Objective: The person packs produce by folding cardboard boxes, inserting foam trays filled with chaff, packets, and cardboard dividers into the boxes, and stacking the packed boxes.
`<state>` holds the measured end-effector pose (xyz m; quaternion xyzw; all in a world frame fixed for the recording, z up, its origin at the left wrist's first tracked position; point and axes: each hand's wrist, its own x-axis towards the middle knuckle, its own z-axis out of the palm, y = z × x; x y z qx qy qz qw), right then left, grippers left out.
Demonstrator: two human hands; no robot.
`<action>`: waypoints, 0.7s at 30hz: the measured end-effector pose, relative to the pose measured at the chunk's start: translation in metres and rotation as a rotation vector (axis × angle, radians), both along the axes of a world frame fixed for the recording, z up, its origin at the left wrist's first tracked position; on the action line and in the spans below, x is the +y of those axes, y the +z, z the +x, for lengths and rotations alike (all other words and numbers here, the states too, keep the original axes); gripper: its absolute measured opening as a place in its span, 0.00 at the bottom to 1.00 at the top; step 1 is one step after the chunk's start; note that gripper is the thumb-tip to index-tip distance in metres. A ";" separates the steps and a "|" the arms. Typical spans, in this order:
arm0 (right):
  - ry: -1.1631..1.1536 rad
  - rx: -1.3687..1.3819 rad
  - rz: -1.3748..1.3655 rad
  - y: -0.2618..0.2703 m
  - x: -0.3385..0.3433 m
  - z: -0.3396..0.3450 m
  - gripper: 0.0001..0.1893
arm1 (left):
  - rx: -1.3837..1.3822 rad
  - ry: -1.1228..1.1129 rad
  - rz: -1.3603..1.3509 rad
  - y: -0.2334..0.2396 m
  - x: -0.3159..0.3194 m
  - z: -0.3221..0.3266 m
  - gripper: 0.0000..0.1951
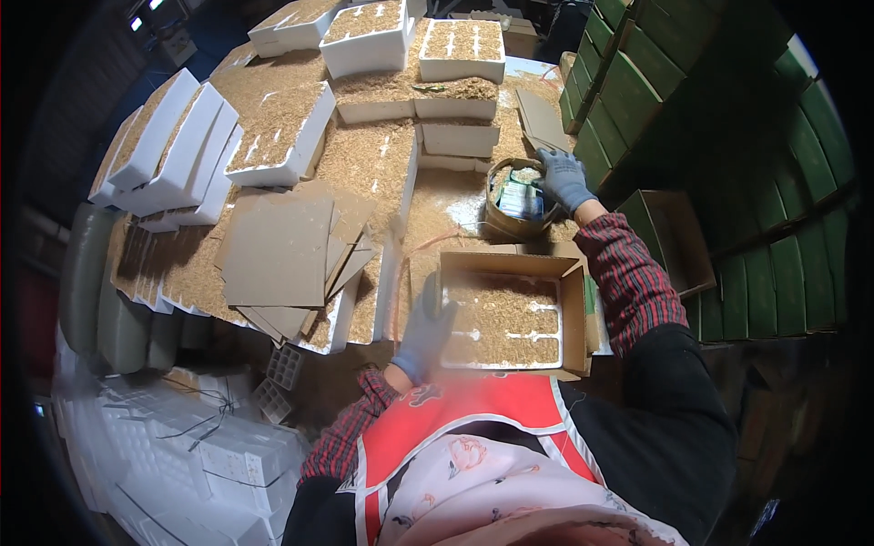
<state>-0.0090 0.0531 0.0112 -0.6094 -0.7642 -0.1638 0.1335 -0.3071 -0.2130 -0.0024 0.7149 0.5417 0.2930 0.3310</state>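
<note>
A cardboard box point(575, 307) stands open in front of me, with a white foam tray point(502, 324) full of wood shavings inside. My left hand point(429, 331), in a grey glove, is at the box's left wall; blur hides whether its fingers grip the wall. Beyond the box, my gloved right hand point(565, 179) reaches over the right rim of a round brown container point(515, 228). Printed packets point(520, 199) lie in that container, close to my fingers. Whether the right fingers hold anything cannot be made out.
Flat cardboard sheets point(276, 252) lie in a pile at left, more sheets point(541, 119) beyond my right hand. Shavings-filled foam boxes point(365, 51) cover the far side. Green boxes point(628, 89) are stacked at right, with an open one point(672, 239) nearer. White foam pieces point(239, 457) sit lower left.
</note>
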 end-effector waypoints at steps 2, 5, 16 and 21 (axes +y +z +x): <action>-0.074 -0.067 -0.077 -0.056 0.030 0.050 0.16 | 0.003 -0.052 0.018 0.002 0.009 -0.001 0.19; -0.157 0.053 -0.117 -0.056 0.027 0.074 0.13 | 0.117 -0.055 0.205 0.013 0.029 -0.004 0.19; -0.244 1.477 0.120 0.014 -0.144 0.110 0.09 | 0.613 -0.395 0.245 -0.016 0.292 0.126 0.33; -0.351 1.621 0.201 0.008 -0.181 0.111 0.11 | 0.938 -0.370 0.452 -0.078 0.323 0.145 0.26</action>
